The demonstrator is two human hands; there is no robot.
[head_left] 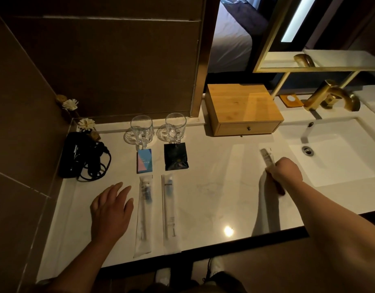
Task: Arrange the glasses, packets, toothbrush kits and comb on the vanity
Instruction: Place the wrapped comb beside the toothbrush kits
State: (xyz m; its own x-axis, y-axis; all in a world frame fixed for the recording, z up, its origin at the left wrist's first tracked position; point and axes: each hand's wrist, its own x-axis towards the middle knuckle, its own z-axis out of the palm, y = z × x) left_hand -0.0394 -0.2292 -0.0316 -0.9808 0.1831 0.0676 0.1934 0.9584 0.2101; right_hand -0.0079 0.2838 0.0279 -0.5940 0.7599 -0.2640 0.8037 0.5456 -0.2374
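Observation:
Two clear glass mugs (pixel 141 129) (pixel 175 126) stand side by side at the back of the white vanity top (pixel 214 187). In front of them lie a blue and pink packet (pixel 144 161) and a black packet (pixel 175 157). Two wrapped toothbrush kits (pixel 144 214) (pixel 169 212) lie lengthwise below the packets. My left hand (pixel 112 210) hovers flat and empty just left of the kits. My right hand (pixel 285 171) grips the wrapped comb (pixel 267 157) near the sink, its clear end pointing away from me.
A wooden drawer box (pixel 243 108) sits at the back centre. The sink basin (pixel 334 151) with a gold faucet (pixel 330 96) lies to the right. A black hair dryer with cord (pixel 81 155) and small flower ornaments (pixel 86 124) occupy the left corner.

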